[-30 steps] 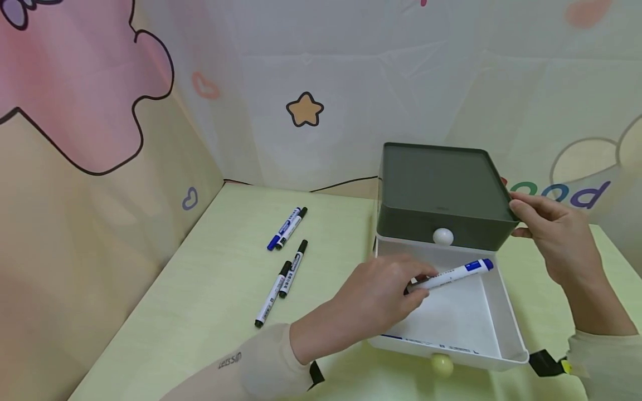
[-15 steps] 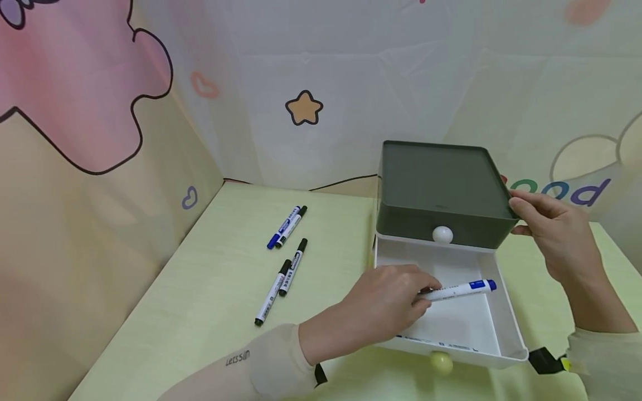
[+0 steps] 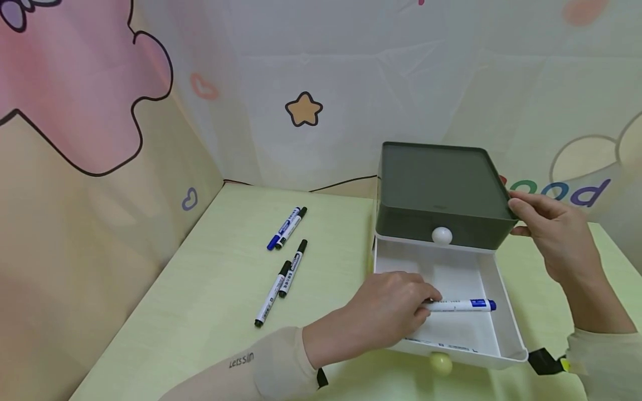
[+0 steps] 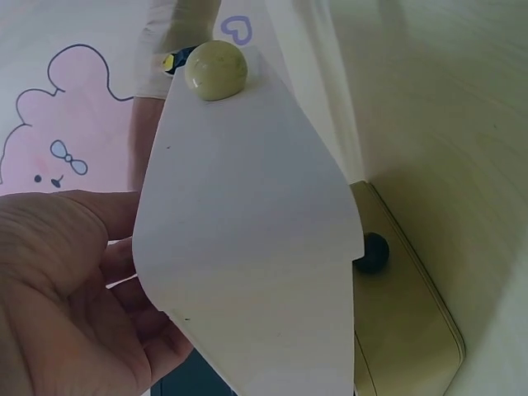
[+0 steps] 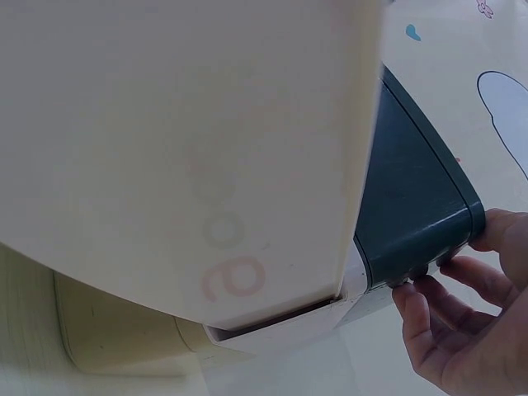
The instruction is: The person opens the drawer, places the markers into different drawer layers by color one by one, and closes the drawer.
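Observation:
Over the white drawer (image 3: 506, 320), my left hand (image 3: 386, 312) pinches a white marker (image 3: 461, 306) by its near end. Its blue end points right, and the marker lies nearly level inside the drawer. In the left wrist view the drawer front (image 4: 247, 181) with its yellow-green knob (image 4: 216, 70) hides part of the left hand (image 4: 74, 289) and the marker. My right hand (image 3: 564, 239) holds the right edge of the dark green upper drawer unit (image 3: 441, 178), thumb above and fingers below. The right wrist view shows that hand (image 5: 470, 305) at the green corner (image 5: 429, 198).
Another marker (image 3: 451, 345) lies along the drawer's front inner side, partly hidden. Left on the pale green table (image 3: 210, 295) are two pairs of markers: a farther pair (image 3: 288, 228) and a nearer pair (image 3: 273, 292). A printed cloth (image 3: 351, 100) hangs behind.
My left hand has lowered the marker into the drawer, and it has turned from a slant to nearly level. The right hand stays on the green unit.

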Tool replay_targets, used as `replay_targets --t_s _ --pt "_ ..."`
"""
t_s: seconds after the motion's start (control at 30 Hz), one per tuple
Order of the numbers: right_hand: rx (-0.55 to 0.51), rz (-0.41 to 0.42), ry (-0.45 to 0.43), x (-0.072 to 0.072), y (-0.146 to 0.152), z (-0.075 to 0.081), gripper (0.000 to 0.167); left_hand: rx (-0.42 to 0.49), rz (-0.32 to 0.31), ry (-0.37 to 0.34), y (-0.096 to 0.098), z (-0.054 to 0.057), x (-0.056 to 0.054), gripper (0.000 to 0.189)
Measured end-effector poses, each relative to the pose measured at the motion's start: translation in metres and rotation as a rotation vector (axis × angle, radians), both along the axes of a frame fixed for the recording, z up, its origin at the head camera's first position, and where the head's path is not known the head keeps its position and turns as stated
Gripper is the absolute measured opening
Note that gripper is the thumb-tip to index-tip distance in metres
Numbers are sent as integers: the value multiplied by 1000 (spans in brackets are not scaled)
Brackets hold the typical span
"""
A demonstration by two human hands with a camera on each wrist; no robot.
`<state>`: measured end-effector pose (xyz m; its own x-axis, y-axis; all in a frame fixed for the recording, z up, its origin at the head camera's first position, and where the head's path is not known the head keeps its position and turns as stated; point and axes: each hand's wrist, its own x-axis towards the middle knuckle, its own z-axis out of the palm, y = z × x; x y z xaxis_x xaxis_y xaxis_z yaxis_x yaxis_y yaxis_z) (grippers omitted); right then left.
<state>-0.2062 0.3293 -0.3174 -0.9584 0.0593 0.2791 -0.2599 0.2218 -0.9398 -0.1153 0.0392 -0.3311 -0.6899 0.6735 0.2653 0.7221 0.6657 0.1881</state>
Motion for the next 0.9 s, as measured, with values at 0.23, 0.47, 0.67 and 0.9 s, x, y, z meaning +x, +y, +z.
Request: replay_targets --t_s 0.23,0.47,0.67,0.9 --pt "65 -27 5 0 -1 0 33 -38 -8 12 2 -3 1 22" --pt "-64 20 9 0 -1 -1 26 -27 -20 29 0 -5 1 26" --pt "-56 17 14 0 -1 -1 26 9 -9 27 -5 -3 -1 25" --pt "25 -16 11 1 -1 -1 33 86 41 9 -14 3 -4 22"
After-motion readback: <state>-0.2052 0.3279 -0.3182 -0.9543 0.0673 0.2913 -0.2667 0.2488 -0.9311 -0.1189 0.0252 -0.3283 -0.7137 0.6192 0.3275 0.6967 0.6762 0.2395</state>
